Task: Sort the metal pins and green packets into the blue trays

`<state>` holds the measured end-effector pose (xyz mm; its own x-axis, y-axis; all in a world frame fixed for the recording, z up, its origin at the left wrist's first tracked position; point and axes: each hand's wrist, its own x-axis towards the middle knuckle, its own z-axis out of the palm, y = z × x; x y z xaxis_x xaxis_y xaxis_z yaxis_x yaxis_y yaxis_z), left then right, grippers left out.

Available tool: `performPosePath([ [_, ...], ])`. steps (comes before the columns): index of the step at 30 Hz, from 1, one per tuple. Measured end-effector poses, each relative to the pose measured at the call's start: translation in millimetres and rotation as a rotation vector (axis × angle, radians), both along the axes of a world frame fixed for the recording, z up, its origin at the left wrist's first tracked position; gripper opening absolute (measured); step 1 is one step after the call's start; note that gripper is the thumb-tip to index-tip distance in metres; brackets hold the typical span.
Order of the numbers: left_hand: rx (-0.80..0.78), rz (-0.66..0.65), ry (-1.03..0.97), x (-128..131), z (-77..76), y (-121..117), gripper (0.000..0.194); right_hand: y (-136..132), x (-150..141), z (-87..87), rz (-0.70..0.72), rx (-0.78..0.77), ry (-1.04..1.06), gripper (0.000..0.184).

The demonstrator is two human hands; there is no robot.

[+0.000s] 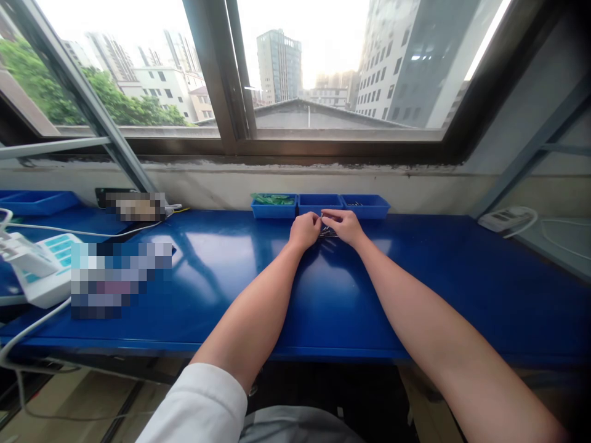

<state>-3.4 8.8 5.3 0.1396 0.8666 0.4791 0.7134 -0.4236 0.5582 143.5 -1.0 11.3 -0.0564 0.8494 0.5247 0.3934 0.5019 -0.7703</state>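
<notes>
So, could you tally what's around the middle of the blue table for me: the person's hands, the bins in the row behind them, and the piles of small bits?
Hands: 2 (left hand, right hand)
Blue bins: 3 (left bin, middle bin, right bin)
Pile of thin pieces: 1, its pieces too small to count
Total: 6

Three bins [319, 202] are sitting along back of counter [443, 277]. Thin bits [328, 232] are lying before them. Window [221, 80] is standing behind.
</notes>
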Motion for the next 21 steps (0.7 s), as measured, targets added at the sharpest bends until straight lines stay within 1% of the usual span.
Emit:
performPosePath([
  [3, -0.012, -0.002, 0.045, -1, 1.1, 0, 0.018, -3, 0, 1.1, -0.001, 0.027, -0.117, 0.028],
  [5, -0.011, -0.007, 0.072, -1, 2.6, -1, 0.020, -5, 0, 1.9, -0.002, 0.035, -0.155, 0.025],
  [9, 0.007, -0.018, 0.072, -1, 5.3, -3, 0.021, -3, 0, 3.5, -0.047, 0.044, -0.157, 0.024],
  [12, 0.021, -0.015, 0.045, -2, 6.2, -3, 0.019, -1, 3, 4.6, -0.084, 0.048, -0.141, 0.026],
  [16, 0.019, 0.085, 0.020, -5, 7.5, -3, 0.019, 3, 7, 4.2, -0.196, 0.061, -0.199, 0.036],
  [21, -0.058, 0.222, 0.024, -10, 10.0, -4, 0.022, 9, 7, -2.5, -0.331, 0.009, -0.425, 0.057],
])
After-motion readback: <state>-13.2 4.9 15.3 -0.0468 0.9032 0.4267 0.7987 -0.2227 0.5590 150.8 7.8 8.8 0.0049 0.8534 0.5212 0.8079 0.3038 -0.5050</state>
